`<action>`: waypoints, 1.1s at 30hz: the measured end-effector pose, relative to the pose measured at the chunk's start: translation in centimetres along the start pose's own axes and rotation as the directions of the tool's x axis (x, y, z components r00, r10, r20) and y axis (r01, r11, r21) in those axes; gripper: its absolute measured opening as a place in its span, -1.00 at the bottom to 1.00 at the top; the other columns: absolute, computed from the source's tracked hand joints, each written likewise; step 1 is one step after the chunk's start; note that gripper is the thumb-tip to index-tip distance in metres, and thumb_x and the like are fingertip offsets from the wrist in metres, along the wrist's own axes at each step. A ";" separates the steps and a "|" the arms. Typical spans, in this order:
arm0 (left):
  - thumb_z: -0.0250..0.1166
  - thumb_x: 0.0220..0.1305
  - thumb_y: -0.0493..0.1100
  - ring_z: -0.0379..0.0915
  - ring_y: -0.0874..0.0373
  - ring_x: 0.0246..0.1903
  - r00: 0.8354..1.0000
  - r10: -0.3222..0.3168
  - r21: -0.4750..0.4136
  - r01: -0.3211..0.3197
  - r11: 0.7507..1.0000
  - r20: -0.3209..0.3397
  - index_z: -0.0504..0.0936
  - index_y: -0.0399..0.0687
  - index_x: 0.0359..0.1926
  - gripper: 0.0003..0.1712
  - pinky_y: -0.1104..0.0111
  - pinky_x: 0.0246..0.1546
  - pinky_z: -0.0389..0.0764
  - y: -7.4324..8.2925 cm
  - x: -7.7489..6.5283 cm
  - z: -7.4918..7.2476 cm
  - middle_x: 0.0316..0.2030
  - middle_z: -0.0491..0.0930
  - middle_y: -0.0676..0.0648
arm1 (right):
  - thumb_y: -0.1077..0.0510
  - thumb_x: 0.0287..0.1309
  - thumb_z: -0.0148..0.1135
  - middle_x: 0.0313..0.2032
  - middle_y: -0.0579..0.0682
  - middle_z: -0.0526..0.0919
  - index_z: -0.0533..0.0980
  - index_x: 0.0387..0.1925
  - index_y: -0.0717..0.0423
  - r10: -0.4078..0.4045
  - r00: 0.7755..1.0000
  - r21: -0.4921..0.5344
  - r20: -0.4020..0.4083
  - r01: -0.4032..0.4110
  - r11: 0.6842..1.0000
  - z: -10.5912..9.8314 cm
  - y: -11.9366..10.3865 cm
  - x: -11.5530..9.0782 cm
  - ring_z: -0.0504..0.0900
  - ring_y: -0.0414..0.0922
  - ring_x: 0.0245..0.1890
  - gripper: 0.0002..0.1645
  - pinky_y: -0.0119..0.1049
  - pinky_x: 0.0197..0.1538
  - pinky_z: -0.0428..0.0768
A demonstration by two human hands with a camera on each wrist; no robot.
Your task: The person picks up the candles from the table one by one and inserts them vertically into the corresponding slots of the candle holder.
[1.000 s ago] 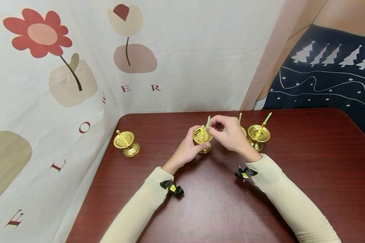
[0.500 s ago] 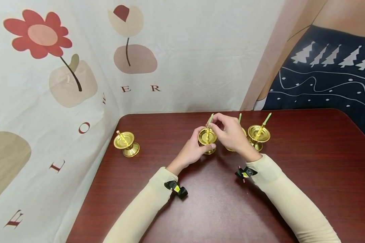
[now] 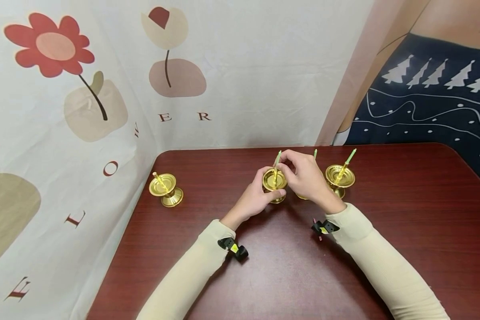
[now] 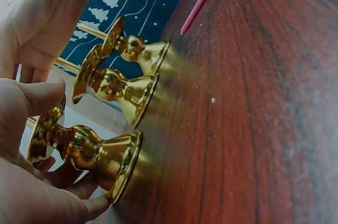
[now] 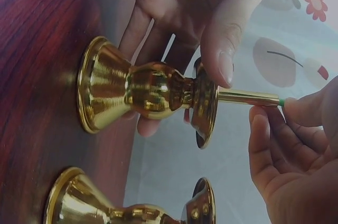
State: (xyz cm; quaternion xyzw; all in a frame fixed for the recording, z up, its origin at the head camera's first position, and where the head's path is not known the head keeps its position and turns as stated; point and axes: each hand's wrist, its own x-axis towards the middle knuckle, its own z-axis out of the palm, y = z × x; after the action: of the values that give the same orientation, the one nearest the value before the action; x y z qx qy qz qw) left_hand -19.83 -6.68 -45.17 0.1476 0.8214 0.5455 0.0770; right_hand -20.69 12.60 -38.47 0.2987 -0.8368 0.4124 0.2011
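Observation:
My left hand [image 3: 253, 198] grips a gold candlestick [image 3: 269, 181] that stands upright on the table, its thumb over the rim of the dish. A thin green candle [image 3: 278, 157] rises from the central tube of that candlestick. My right hand [image 3: 305, 176] pinches the candle low down, right at the tube's mouth, where a bit of green [image 5: 281, 102] shows in the right wrist view. Partly hidden behind my right hand is a second gold candlestick [image 4: 117, 90] with a green candle [image 3: 315, 154]. To its right stands another candlestick [image 3: 338, 192], bearing a green candle [image 3: 351, 156].
At the table's left side is a candlestick [image 3: 172, 197] with a bare tube. A pink candle [image 4: 197, 8] lies on the reddish-brown table [image 3: 288, 271], mostly covered by my right wrist camera in the head view. Printed cloth [image 3: 260, 89] hangs behind the table.
My left hand has shifted the candlestick slightly right, under the green candle. The candle, beside the tube earlier, now stands in line with it, while my right hand keeps pinching it.

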 end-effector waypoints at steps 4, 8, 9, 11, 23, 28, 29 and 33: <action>0.55 0.39 -0.01 0.63 -0.01 0.00 0.999 -0.031 -0.028 0.032 0.999 0.012 0.29 0.01 0.58 -0.11 0.13 -0.08 0.65 1.3 -0.5 -0.1 0.23 0.64 -0.21 | 0.44 0.36 0.36 -0.31 0.06 0.75 0.65 -0.25 0.21 -0.033 0.999 -0.010 0.005 0.033 0.999 -0.1 0.1 0.0 0.53 -0.07 -0.43 -0.89 -0.16 -0.29 0.51; 0.54 0.41 -0.03 0.62 0.04 -0.05 0.999 -0.048 -0.026 0.048 0.999 0.013 0.28 0.04 0.59 -0.12 0.20 -0.16 0.65 1.6 -0.6 0.0 0.23 0.64 -0.19 | 0.44 0.36 0.35 -0.32 0.05 0.73 0.64 -0.25 0.20 -0.063 0.998 -0.025 0.002 0.063 0.998 0.0 0.2 0.1 0.52 -0.08 -0.44 -0.89 -0.15 -0.31 0.50; 0.54 0.41 -0.04 0.62 0.04 -0.04 0.999 -0.048 -0.023 0.048 0.999 0.013 0.28 0.04 0.60 -0.12 0.20 -0.14 0.65 1.7 -0.6 0.0 0.23 0.64 -0.19 | 0.44 0.36 0.35 -0.33 0.05 0.73 0.64 -0.25 0.20 -0.070 0.998 -0.028 0.000 0.070 0.997 0.0 0.1 0.1 0.51 -0.08 -0.45 -0.89 -0.15 -0.32 0.50; 0.54 0.41 -0.04 0.62 0.02 -0.01 0.999 -0.045 -0.022 0.045 0.999 0.014 0.28 0.04 0.60 -0.11 0.17 -0.09 0.64 1.7 -0.7 -0.1 0.24 0.63 -0.19 | 0.44 0.35 0.35 -0.33 0.05 0.72 0.64 -0.25 0.20 -0.079 0.997 -0.032 -0.002 0.079 0.996 0.0 0.1 0.1 0.51 -0.08 -0.45 -0.88 -0.15 -0.32 0.50; 0.54 0.40 0.01 0.62 -0.01 0.02 1.000 -0.017 -0.009 0.017 1.000 0.021 0.28 0.01 0.59 -0.11 0.13 -0.03 0.64 0.8 -0.2 0.2 0.24 0.64 -0.21 | 0.42 0.41 0.37 -0.27 0.07 0.78 0.69 -0.18 0.24 -0.007 1.000 -0.025 0.018 0.008 1.000 0.0 0.3 -0.5 0.60 -0.06 -0.42 -0.93 -0.11 -0.27 0.59; 0.54 0.42 -0.03 0.62 0.02 0.01 0.999 -0.033 -0.011 0.033 0.999 0.023 0.27 0.02 0.60 -0.11 0.18 -0.03 0.62 1.5 -0.5 0.2 0.26 0.64 -0.22 | 0.36 0.46 0.38 -0.18 0.14 0.83 0.69 -0.01 0.31 0.100 0.993 -0.005 0.057 -0.100 0.995 -0.4 -0.3 -1.1 0.80 0.03 -0.23 -0.86 -0.03 -0.09 0.78; 0.54 0.42 -0.03 0.61 0.03 0.01 0.999 -0.033 -0.008 0.033 0.999 0.020 0.27 0.02 0.60 -0.11 0.19 -0.03 0.61 1.6 -0.5 0.2 0.26 0.64 -0.21 | 0.35 0.47 0.38 -0.17 0.16 0.83 0.69 0.02 0.32 0.116 0.991 -0.004 0.062 -0.116 0.993 -0.6 -0.5 -1.2 0.83 0.05 -0.19 -0.83 0.00 -0.07 0.79; 0.53 0.44 -0.05 0.62 0.01 0.02 0.999 -0.033 -0.015 0.033 0.999 0.019 0.26 0.03 0.60 -0.12 0.16 -0.03 0.64 1.6 -0.5 0.3 0.27 0.63 -0.21 | 0.33 0.48 0.38 -0.13 0.16 0.82 0.68 0.09 0.32 0.144 0.986 -0.016 0.080 -0.143 0.990 -1.5 -1.2 -2.3 0.83 0.06 -0.15 -0.77 0.02 -0.05 0.79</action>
State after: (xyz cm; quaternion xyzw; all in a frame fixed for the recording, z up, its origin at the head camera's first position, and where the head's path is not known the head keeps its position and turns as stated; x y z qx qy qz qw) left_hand -19.05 -6.02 -43.77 0.1386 0.8188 0.5490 0.0947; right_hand -18.03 14.02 -38.22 0.2530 -0.8658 0.4089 0.1383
